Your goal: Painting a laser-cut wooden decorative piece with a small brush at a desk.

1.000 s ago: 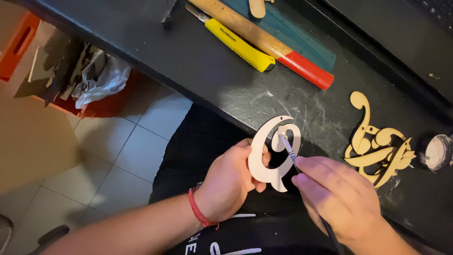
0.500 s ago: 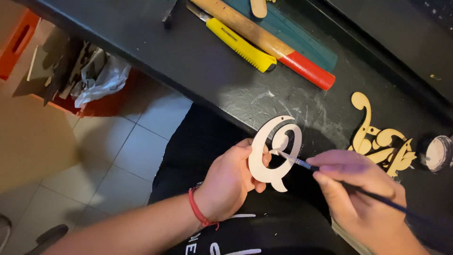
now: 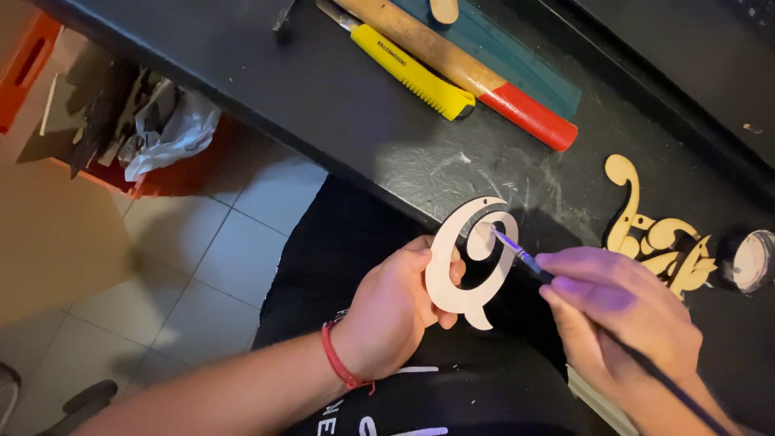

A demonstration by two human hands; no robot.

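My left hand holds a pale wooden cutout shaped like a curled letter upright above my lap, fingers pinching its left side. A red band circles that wrist. My right hand grips a thin dark-handled paintbrush like a pencil, and its tip touches the inner curl of the cutout. A purple tint lies over my right hand's fingers. The brush handle runs back past my wrist toward the lower right.
A black workbench carries a yellow utility knife, a wooden-handled tool with a red end, a second ornate wooden cutout and a small round pot. An orange crate with bags sits on the tiled floor.
The brush tip has shifted along the cutout's inner curl, and my right hand has drawn back slightly to the right. My left hand keeps the cutout steady.
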